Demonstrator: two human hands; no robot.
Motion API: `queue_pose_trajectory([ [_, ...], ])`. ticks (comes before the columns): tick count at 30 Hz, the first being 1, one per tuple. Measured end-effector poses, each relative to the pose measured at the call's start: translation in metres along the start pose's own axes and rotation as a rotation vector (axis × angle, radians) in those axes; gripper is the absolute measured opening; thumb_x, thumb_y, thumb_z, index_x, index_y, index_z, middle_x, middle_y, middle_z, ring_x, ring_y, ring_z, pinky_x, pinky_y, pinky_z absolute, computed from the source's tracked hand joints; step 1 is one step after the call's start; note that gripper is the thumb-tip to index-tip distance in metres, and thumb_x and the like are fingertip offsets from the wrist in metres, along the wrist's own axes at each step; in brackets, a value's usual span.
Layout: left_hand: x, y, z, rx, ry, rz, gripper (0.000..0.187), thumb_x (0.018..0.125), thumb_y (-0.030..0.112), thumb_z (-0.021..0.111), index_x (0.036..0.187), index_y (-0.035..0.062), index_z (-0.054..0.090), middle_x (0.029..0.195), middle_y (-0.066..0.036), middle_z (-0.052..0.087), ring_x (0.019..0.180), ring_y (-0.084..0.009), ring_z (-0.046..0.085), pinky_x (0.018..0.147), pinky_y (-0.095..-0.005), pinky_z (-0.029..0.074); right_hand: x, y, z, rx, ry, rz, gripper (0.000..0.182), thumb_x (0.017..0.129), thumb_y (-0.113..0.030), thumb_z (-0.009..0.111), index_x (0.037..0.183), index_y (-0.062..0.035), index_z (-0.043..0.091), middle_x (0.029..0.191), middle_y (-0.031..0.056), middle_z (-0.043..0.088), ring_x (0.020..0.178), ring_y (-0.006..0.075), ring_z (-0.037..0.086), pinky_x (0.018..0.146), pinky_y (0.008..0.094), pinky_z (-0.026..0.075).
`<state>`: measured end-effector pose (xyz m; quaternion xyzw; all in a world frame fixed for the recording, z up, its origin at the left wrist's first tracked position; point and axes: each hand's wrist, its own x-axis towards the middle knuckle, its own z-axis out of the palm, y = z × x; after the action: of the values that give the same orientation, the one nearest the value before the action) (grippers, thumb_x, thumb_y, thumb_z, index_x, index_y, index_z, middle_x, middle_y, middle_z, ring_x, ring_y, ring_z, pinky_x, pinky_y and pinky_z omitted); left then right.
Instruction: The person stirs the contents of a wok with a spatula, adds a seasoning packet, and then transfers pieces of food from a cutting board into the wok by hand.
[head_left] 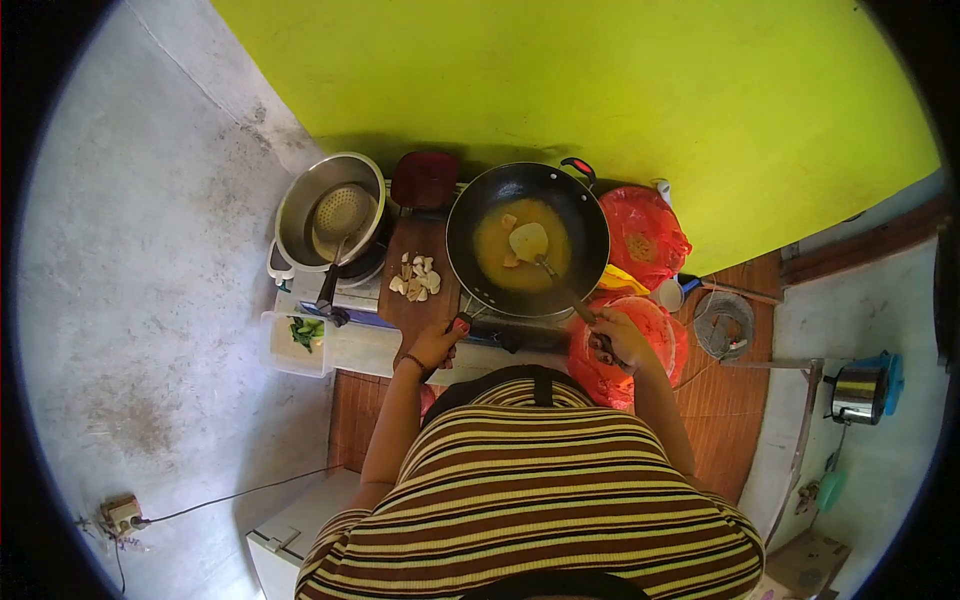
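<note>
A black wok (582,205) sits on the stove with shallow yellow-brown liquid (497,263) and a few light brown pieces in it. My left hand (433,347) is closed around the wok's red and black handle (461,324) at the near left. My right hand (620,342) grips the long handle of a spatula (529,241), whose pale, broad head rests in the liquid. To the left of the wok, a wooden cutting board (404,322) carries chopped pale pieces (417,278), perhaps garlic or mushroom.
A steel pot (290,215) with a skimmer (341,213) in it stands left of the board. Leafy greens (307,334) lie in a clear container (276,342). Red plastic bags (640,225) crowd the wok's right side, near a grey bucket (722,325). A green wall (620,90) rises behind.
</note>
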<state>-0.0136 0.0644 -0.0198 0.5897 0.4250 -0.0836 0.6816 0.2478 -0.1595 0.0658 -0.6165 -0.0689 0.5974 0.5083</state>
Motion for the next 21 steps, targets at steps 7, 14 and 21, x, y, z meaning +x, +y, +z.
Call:
queue_pose_trajectory([
  [7,-0.001,0.001,0.000,-0.006,0.001,-0.001,0.031,0.093,0.034,0.051,0.097,0.0044,0.058,0.056,-0.002,0.047,0.042,-0.0113,0.045,0.039,-0.0249,0.039,-0.007,-0.009,0.007,-0.018,0.013,0.001,0.020,0.087,-0.011,0.046,0.107,-0.0067,0.048,0.060,0.0009,0.045,0.043,0.0097,0.042,0.037,0.0225,0.030],
  [14,0.001,0.000,0.000,-0.011,-0.005,-0.013,0.030,0.092,0.033,0.051,0.098,0.0048,0.057,0.057,-0.001,0.046,0.044,-0.0105,0.045,0.040,-0.0253,0.040,0.001,-0.006,0.009,-0.075,0.074,-0.147,0.026,0.089,-0.011,0.050,0.115,-0.0069,0.047,0.061,0.0007,0.048,0.040,0.0076,0.040,0.037,0.0212,0.031],
  [21,-0.005,0.004,0.001,-0.031,-0.007,-0.014,0.028,0.092,0.033,0.052,0.099,0.0071,0.057,0.059,0.000,0.046,0.045,-0.0099,0.044,0.041,-0.0245,0.041,0.039,0.016,0.002,-0.882,0.443,-0.859,0.049,0.080,-0.009,0.057,0.129,-0.0092,0.046,0.079,0.0123,0.060,0.073,0.0255,0.062,0.062,0.0386,0.050],
])
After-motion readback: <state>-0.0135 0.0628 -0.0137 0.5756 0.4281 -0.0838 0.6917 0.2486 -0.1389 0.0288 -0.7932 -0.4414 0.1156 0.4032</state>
